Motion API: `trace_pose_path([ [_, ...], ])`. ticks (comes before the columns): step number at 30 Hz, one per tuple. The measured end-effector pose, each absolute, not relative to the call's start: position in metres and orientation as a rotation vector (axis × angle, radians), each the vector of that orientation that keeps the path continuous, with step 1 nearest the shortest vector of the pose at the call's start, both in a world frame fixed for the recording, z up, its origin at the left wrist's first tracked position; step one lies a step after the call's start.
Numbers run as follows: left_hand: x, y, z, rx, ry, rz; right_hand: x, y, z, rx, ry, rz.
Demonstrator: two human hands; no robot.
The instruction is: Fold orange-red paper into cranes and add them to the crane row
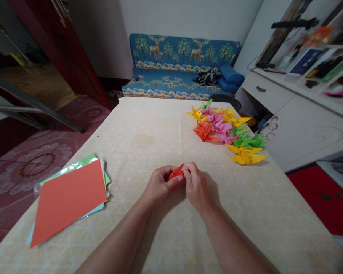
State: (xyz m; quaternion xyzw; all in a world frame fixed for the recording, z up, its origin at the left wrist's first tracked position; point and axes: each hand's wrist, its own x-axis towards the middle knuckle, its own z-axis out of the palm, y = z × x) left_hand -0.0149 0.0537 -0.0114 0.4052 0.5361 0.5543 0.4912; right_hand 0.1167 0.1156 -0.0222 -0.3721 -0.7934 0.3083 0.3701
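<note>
Both hands meet above the near middle of the table, pinching a small folded red paper (175, 174). My left hand (160, 182) is closed on its left side, the thumb lying across the front. My right hand (196, 183) grips the right end between thumb and fingers, which hide part of it. The paper's final shape cannot be made out. At the back right lie several folded paper cranes: red (205, 131), pink (218, 123), yellow (246, 155) and green (248, 140).
A stack of coloured sheets with red paper (71, 198) on top lies at the table's left, partly over a clear packet (74, 167). Beyond the table (140, 140) stands a blue patterned sofa (171, 82). A white cabinet (311, 129) flanks the right side, a metal ladder (45, 110) the left.
</note>
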Motion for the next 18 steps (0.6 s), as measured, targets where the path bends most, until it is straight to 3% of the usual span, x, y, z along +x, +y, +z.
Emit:
trace_pose_path([
  [8, -0.0121, 0.0586, -0.0184, 0.847, 1.291, 1.547, 0.1204, 0.1228, -0.0284, -1.088, -1.571, 1.345],
  [18, -0.0152, 0.0594, -0.0203, 0.727, 1.448, 1.593, 0.1141, 0.1143, -0.0226, -0.927, -1.318, 1.47],
])
